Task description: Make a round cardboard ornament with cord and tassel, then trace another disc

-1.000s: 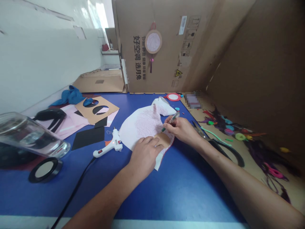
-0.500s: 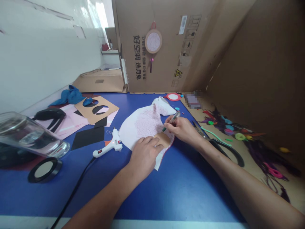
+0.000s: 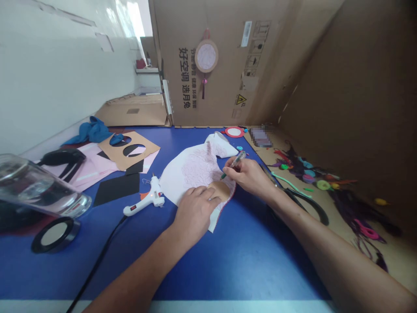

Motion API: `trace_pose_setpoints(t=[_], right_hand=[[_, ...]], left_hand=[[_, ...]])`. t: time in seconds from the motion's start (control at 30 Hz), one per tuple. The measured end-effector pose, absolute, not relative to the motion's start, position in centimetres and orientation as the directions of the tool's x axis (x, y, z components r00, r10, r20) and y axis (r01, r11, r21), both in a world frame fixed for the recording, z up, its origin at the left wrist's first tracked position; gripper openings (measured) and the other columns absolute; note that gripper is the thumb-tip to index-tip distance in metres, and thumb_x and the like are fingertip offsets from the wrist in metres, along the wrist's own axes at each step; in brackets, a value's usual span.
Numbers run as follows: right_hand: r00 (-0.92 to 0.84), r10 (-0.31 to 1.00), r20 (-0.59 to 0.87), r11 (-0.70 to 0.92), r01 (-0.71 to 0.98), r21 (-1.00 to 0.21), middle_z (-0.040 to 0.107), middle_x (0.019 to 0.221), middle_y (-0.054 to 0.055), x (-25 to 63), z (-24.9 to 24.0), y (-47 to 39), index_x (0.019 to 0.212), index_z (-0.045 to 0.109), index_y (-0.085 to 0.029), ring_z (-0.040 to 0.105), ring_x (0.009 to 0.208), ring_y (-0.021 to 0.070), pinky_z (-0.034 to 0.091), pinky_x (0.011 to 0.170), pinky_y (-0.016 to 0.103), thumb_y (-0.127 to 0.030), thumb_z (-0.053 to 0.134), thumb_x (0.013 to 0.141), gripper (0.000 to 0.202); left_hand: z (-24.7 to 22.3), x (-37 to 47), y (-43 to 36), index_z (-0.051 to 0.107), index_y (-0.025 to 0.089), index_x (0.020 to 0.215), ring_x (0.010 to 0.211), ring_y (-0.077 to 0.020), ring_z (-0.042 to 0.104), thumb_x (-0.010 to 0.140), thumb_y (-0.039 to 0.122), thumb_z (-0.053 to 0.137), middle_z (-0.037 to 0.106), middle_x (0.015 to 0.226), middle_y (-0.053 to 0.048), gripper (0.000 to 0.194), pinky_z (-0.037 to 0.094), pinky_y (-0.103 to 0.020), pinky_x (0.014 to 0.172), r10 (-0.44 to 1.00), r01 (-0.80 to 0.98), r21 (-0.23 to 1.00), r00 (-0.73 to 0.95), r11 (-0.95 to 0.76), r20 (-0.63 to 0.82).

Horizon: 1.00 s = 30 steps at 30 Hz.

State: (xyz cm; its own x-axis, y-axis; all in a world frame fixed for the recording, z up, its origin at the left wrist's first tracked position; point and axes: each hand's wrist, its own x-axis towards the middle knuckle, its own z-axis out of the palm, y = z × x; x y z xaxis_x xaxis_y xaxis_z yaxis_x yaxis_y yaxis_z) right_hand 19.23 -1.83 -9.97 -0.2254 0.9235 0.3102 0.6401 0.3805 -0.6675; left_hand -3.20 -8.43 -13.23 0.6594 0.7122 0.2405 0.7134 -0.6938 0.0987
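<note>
A pale patterned sheet (image 3: 195, 167), its far end curled up, lies on the blue table (image 3: 228, 265). On its near right part rests a tan cardboard disc (image 3: 220, 191). My left hand (image 3: 195, 208) presses down on the disc and sheet with its fingers stretched out flat. Pinched in my right hand (image 3: 247, 174) is a clear-barrelled pen (image 3: 238, 158), its green tip touching the sheet at the disc's upper edge. To the left of the sheet lies a white glue gun (image 3: 146, 200), its small light lit.
Left are a glass of water (image 3: 42, 187), a roll of black tape (image 3: 55, 234), black paper (image 3: 117, 189) and cardboard with round holes (image 3: 128, 150). Scissors (image 3: 306, 204) lie beneath my right forearm. Beads and tassels (image 3: 355, 213) spread over the right side. A round ornament (image 3: 206, 56) hangs on the upright cardboard.
The whole view has shifted slightly, so things appear a little further left. Both hands keep their places on the disc and sheet; the pen tip has barely moved.
</note>
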Motion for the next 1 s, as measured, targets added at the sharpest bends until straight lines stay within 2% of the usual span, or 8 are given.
trace_pose_setpoints(t=[0.2, 0.53, 1.0], right_hand=[[-0.242, 0.914, 0.325, 0.402, 0.635, -0.660, 0.067, 0.072, 0.000, 19.20, -9.98, -1.83, 0.076, 0.066, -0.020, 0.057, 0.064, 0.0162, 0.039, 0.065, 0.029, -0.033, 0.060, 0.095, 0.024], [-0.239, 0.923, 0.302, 0.384, 0.637, -0.668, 0.066, 0.069, -0.002, 18.90, -10.27, -1.87, 0.082, 0.069, -0.020, 0.055, 0.062, 0.0153, 0.038, 0.064, 0.029, -0.030, 0.060, 0.094, 0.018], [-0.237, 0.928, 0.289, 0.372, 0.651, -0.662, 0.066, 0.069, -0.001, 19.11, -10.04, -1.97, 0.079, 0.066, -0.020, 0.056, 0.062, 0.0154, 0.038, 0.065, 0.029, -0.031, 0.059, 0.094, 0.020]], left_hand=[[-13.42, -3.26, -8.32, 0.076, 0.026, 0.128, 0.119, -0.0285, 0.067, 0.093, 0.003, 0.059, 0.075, 0.133, -0.008, 0.045, 0.056, -0.049, 0.099, 0.706, 0.705, 0.108, 0.664, -0.701, 0.245], [-13.41, -3.22, -8.34, 0.076, 0.025, 0.127, 0.121, -0.0290, 0.067, 0.096, 0.004, 0.059, 0.075, 0.131, -0.009, 0.041, 0.057, -0.050, 0.101, 0.706, 0.704, 0.112, 0.663, -0.701, 0.250], [-13.29, -3.19, -8.36, 0.076, 0.025, 0.127, 0.121, -0.0294, 0.067, 0.096, 0.005, 0.058, 0.075, 0.131, -0.008, 0.041, 0.057, -0.051, 0.101, 0.711, 0.708, 0.113, 0.662, -0.697, 0.235]])
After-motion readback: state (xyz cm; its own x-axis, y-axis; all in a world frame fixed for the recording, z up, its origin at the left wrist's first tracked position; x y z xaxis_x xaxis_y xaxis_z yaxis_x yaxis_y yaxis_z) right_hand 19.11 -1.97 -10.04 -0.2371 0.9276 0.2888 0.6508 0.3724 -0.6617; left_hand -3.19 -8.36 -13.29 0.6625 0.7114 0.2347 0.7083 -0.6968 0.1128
